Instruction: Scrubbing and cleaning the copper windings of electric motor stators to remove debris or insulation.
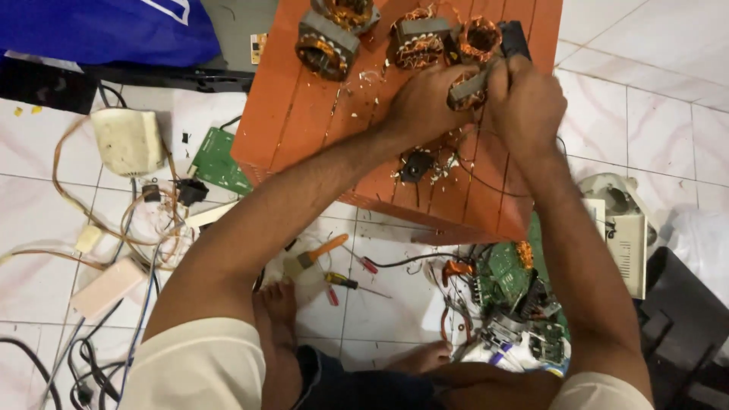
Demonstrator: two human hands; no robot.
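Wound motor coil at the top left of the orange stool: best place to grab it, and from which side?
Grip the grey metal core of the wound coil across its two flat outer faces, probably coming from above and the near-left side. The copper windings bulge at each end and look easily damaged, while the core is rigid and flat. That side of the orange stool is open; the left hand and right hand crowd the right.
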